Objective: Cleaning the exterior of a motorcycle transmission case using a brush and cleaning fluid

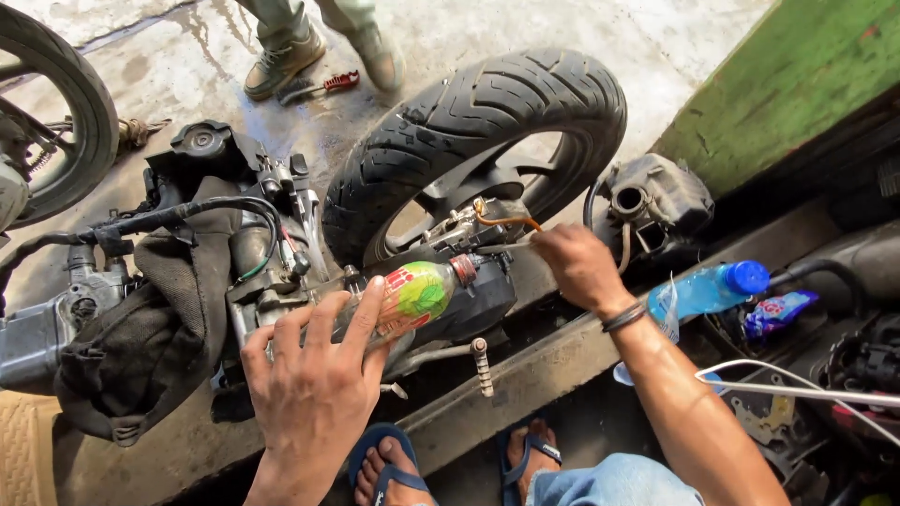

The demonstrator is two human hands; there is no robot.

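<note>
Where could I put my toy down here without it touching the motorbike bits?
Bare wet concrete floor lies beyond the rear tyre, up to the green wall. Around the left hand with the bottle and the right hand, engine parts crowd everything.

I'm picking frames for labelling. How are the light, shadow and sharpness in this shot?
Head view: hard sun bleaches the wet concrete floor at top; the lower right lies in deep shade. Left hand, bottle and right hand are sharp, the tyre bows slightly.

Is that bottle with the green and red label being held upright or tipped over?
Tipped. The left hand holds the bottle nearly on its side, its neck pointing right toward the engine parts beside the rear tyre.
</note>
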